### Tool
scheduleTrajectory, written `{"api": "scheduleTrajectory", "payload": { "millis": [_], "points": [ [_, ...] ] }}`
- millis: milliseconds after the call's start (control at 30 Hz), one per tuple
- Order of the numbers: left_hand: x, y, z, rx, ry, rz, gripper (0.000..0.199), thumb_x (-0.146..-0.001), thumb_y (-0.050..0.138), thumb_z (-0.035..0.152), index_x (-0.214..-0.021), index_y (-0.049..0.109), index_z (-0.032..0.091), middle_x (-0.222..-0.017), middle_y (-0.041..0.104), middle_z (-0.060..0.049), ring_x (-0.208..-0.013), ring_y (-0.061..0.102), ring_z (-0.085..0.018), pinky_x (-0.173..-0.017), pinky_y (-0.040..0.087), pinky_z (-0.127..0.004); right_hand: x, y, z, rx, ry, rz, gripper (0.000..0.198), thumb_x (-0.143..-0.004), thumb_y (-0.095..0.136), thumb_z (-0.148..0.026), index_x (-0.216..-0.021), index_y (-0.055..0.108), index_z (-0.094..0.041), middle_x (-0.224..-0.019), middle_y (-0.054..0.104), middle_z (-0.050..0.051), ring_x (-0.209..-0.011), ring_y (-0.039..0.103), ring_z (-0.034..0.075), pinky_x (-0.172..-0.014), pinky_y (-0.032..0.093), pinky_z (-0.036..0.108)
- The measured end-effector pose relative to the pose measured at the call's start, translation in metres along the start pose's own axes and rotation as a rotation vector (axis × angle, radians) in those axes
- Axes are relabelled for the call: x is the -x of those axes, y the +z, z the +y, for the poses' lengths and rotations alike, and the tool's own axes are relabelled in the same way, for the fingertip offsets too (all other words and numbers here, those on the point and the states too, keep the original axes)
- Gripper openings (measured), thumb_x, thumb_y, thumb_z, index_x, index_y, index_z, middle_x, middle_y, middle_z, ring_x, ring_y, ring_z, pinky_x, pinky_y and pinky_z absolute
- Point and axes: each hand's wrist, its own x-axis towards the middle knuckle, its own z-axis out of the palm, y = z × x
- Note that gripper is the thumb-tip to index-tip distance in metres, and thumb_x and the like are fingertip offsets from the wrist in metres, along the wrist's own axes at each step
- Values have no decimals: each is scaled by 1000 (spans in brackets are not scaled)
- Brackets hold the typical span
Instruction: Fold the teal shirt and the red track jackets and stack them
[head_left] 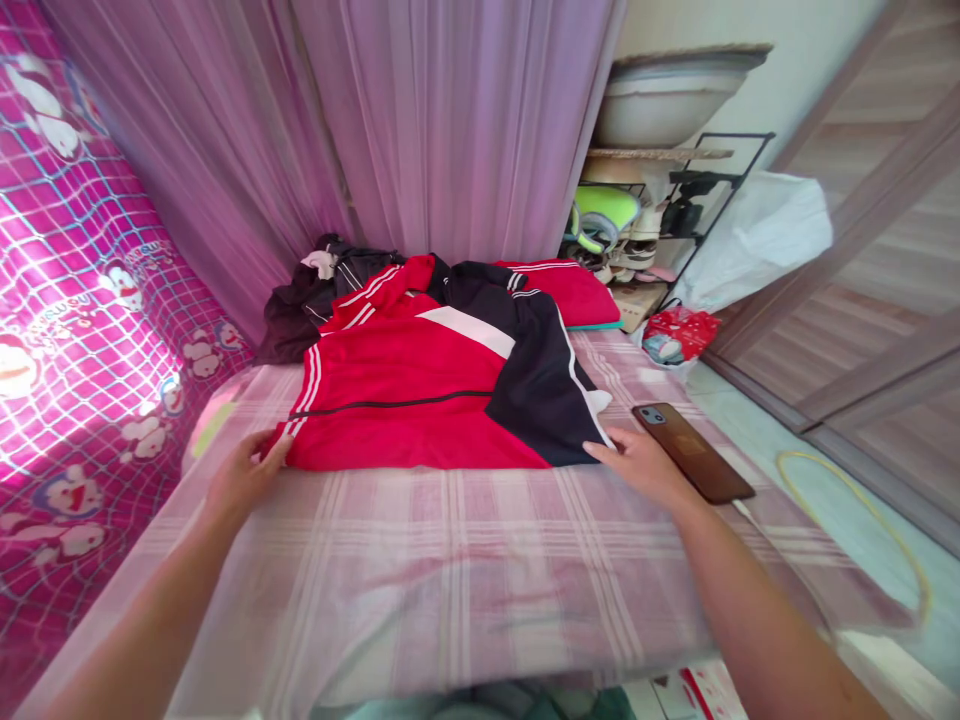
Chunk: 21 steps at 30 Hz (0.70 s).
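Observation:
A red, black and white track jacket (405, 370) lies spread on the plaid bed sheet (420, 550), a dark zip line running across its red part. At its near left corner, my left hand (255, 465) pinches the red edge between thumb and fingers. My right hand (637, 460) grips the near right corner, where black cloth meets a white trim. Both arms reach forward from the bottom of the view. Part of the jacket's far side is bunched, with a striped red sleeve and a black sleeve folded there.
Behind the jacket are a dark clothes pile (296, 310) and a folded red garment (562, 290). A phone (694, 455) with a cable lies right of my right hand. Purple curtains (465, 120) hang behind; a shoe rack (697, 190) stands at the back right.

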Motion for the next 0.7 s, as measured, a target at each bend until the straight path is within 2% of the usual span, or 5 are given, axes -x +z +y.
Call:
{"api": "scheduleTrajectory", "payload": {
  "millis": [100, 167, 433, 633, 700],
  "points": [
    [-1, -1, 15, 31, -151, -16, 52, -75, 53, 64, -95, 70, 19, -81, 72, -7, -80, 68, -27, -66, 51, -36, -5, 14, -11, -106, -75, 260, 38, -76, 52, -54, -85, 69, -21, -83, 70, 3, -82, 65, 23, -75, 50, 32],
    [3, -1, 22, 41, -153, -6, 45, -75, 54, 61, -88, 68, 20, -75, 69, -6, -76, 66, -26, -63, 49, -34, -11, 20, -14, -128, -110, 320, 41, -79, 47, -54, -90, 69, -21, -83, 70, 5, -86, 65, 25, -77, 50, 32],
    [21, -1, 39, 117, -86, 228, 29, -83, 41, 50, -84, 53, 23, -72, 60, -1, -70, 60, -20, -63, 42, -30, -20, 14, -5, 244, 9, 284, 42, -85, 40, -46, -99, 72, -22, -79, 70, 10, -77, 65, 28, -67, 45, 34],
    [33, -15, 11, -33, 78, 140, 30, -83, 41, 54, -79, 48, 25, -62, 53, 2, -62, 55, -18, -58, 38, -28, -1, -1, 13, 436, 165, 216, 41, -88, 44, -50, -103, 73, -25, -80, 73, 9, -74, 67, 28, -60, 42, 32],
    [38, -16, -2, -59, 59, 67, 31, -82, 43, 54, -80, 49, 24, -62, 55, 2, -62, 57, -18, -57, 39, -28, 8, -2, 18, 488, 202, 158, 37, -87, 47, -51, -100, 72, -27, -80, 74, 7, -74, 68, 27, -59, 42, 31]
  ]
}}
